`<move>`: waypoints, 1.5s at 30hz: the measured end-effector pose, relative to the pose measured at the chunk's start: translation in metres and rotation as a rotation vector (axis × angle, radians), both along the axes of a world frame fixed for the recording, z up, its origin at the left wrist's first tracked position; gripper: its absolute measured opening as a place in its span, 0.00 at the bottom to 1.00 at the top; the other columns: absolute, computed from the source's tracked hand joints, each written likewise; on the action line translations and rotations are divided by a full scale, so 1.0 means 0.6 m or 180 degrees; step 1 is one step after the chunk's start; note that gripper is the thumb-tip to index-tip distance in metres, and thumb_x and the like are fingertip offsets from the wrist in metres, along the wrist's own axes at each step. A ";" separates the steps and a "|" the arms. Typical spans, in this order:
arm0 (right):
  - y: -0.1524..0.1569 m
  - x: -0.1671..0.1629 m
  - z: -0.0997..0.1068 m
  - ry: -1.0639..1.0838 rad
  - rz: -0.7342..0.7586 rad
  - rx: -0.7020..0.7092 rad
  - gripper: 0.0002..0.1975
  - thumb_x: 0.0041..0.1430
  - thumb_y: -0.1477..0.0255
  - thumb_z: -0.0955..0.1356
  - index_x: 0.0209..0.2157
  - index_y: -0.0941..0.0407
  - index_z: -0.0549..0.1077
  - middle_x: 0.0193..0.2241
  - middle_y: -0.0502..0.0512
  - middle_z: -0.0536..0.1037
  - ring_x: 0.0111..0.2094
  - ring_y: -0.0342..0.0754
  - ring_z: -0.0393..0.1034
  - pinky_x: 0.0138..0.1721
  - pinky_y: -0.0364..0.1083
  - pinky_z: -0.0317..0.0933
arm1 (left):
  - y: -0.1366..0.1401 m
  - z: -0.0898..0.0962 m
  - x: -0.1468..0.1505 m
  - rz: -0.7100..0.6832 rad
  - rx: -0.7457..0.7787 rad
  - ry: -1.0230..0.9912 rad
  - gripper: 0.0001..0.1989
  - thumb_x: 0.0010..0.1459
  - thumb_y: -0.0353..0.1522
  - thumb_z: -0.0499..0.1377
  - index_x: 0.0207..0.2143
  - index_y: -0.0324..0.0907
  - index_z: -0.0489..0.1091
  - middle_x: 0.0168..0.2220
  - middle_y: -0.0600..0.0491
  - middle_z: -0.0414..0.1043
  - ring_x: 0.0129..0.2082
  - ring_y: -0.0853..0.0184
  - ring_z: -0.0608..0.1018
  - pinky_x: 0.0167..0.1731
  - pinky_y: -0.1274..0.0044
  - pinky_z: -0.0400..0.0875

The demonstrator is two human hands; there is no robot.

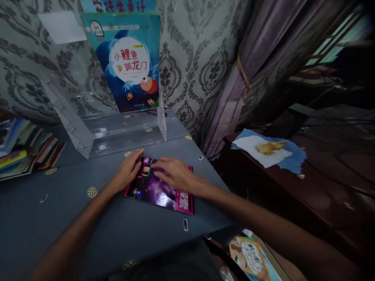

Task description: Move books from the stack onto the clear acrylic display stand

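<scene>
A glossy purple book (160, 195) with a pink border lies flat on the grey-blue table, turned sideways to me. My left hand (128, 171) rests along its left edge, fingers stretched forward. Over the upper part of the cover lies my right hand (175, 174), its fingers extended and slightly bent, slightly blurred. Neither hand is wrapped round anything. Beyond the hands stands a clear acrylic book stand (125, 140), with a blue picture book (131, 93) showing a red fish upright in it. Another blue book (117, 5) shows above that one.
Several books (26, 148) are heaped at the table's left. Below the front edge at right, an orange-covered book (249, 255) lies with others. A dark red wooden surface (293, 191) at right bears blue and white cloths or papers (272, 152). A purple curtain (234, 86) hangs behind.
</scene>
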State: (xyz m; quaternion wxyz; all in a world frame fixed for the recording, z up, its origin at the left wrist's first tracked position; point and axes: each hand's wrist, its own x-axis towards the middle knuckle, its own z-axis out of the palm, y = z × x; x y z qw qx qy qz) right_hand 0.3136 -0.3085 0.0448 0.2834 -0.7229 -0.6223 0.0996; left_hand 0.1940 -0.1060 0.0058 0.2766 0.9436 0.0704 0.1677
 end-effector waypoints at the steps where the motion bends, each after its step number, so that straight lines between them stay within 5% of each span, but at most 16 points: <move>1: -0.030 -0.023 0.001 0.0190 0.0224 -0.0053 0.13 0.68 0.72 0.65 0.51 0.57 0.76 0.44 0.58 0.80 0.44 0.50 0.75 0.47 0.49 0.67 | 0.002 -0.001 0.003 -0.0076 0.0031 0.0046 0.26 0.67 0.40 0.45 0.63 0.38 0.62 0.64 0.42 0.65 0.65 0.57 0.67 0.64 0.59 0.60; 3: -0.088 -0.065 0.003 0.0481 0.0617 -0.0288 0.11 0.67 0.72 0.66 0.48 0.55 0.78 0.41 0.55 0.81 0.40 0.47 0.76 0.43 0.45 0.68 | 0.004 -0.004 0.010 -0.0176 0.0108 0.0119 0.25 0.67 0.39 0.45 0.61 0.39 0.64 0.63 0.43 0.67 0.64 0.57 0.68 0.64 0.59 0.60; 9: -0.184 -0.112 -0.001 0.0535 0.0065 -0.0550 0.12 0.69 0.69 0.63 0.46 0.51 0.78 0.37 0.54 0.81 0.37 0.47 0.77 0.40 0.45 0.70 | -0.002 -0.003 0.010 -0.0299 0.0442 0.0039 0.22 0.68 0.37 0.44 0.58 0.41 0.67 0.56 0.45 0.74 0.57 0.59 0.74 0.60 0.61 0.65; 12: -0.192 -0.093 -0.010 0.0405 -0.0371 -0.0401 0.13 0.70 0.69 0.62 0.47 0.53 0.77 0.39 0.56 0.81 0.39 0.50 0.77 0.41 0.47 0.71 | -0.007 0.028 -0.007 -0.0275 0.0831 0.0180 0.21 0.67 0.38 0.45 0.56 0.41 0.68 0.49 0.45 0.77 0.51 0.58 0.77 0.54 0.64 0.69; 16: -0.175 -0.052 -0.022 0.0089 -0.0705 -0.0136 0.15 0.70 0.66 0.61 0.51 0.54 0.74 0.46 0.61 0.80 0.46 0.54 0.76 0.47 0.52 0.71 | -0.027 0.087 -0.036 -0.0479 0.0793 0.1199 0.21 0.69 0.43 0.45 0.53 0.45 0.70 0.25 0.54 0.75 0.29 0.61 0.78 0.34 0.72 0.71; 20: -0.140 -0.026 -0.031 -0.0095 -0.0686 0.0002 0.15 0.71 0.68 0.60 0.51 0.54 0.73 0.50 0.60 0.79 0.50 0.54 0.74 0.56 0.57 0.65 | -0.056 0.112 -0.049 -0.0899 0.0462 0.1461 0.16 0.69 0.41 0.46 0.42 0.46 0.71 0.27 0.55 0.74 0.27 0.64 0.75 0.32 0.74 0.67; 23: -0.118 -0.016 -0.038 -0.0054 -0.0741 0.0067 0.15 0.70 0.69 0.60 0.52 0.55 0.73 0.50 0.60 0.79 0.50 0.55 0.75 0.57 0.58 0.64 | -0.062 0.102 -0.051 -0.0936 0.0505 0.1252 0.14 0.68 0.39 0.47 0.37 0.44 0.70 0.31 0.53 0.75 0.30 0.64 0.75 0.34 0.74 0.67; 29: -0.098 0.012 -0.061 0.0061 -0.0754 0.0213 0.14 0.67 0.70 0.63 0.51 0.55 0.75 0.51 0.62 0.79 0.55 0.58 0.72 0.58 0.62 0.62 | -0.048 0.084 -0.054 -0.0974 0.0309 0.1118 0.14 0.69 0.38 0.48 0.42 0.44 0.72 0.38 0.51 0.76 0.37 0.63 0.77 0.43 0.71 0.69; 36: -0.083 0.034 -0.073 -0.0045 -0.0670 0.0251 0.15 0.65 0.74 0.64 0.50 0.55 0.76 0.53 0.64 0.78 0.55 0.58 0.72 0.58 0.64 0.62 | -0.042 0.084 -0.053 -0.0977 0.0056 0.0987 0.13 0.68 0.38 0.49 0.43 0.45 0.72 0.36 0.53 0.76 0.34 0.66 0.75 0.38 0.74 0.69; 41: -0.083 0.038 -0.068 -0.0281 -0.0702 0.0305 0.14 0.66 0.72 0.63 0.49 0.55 0.77 0.52 0.63 0.79 0.53 0.59 0.73 0.56 0.63 0.65 | -0.018 0.068 -0.045 -0.0083 0.0215 0.0664 0.14 0.68 0.36 0.47 0.35 0.42 0.70 0.30 0.55 0.73 0.28 0.68 0.72 0.33 0.76 0.66; 45: -0.063 0.034 -0.061 -0.0623 -0.0734 0.0393 0.16 0.67 0.72 0.62 0.51 0.57 0.76 0.53 0.65 0.77 0.54 0.60 0.72 0.55 0.63 0.66 | -0.005 0.039 -0.041 0.0337 0.0712 0.0075 0.14 0.68 0.34 0.47 0.37 0.41 0.71 0.36 0.50 0.74 0.37 0.63 0.75 0.41 0.71 0.70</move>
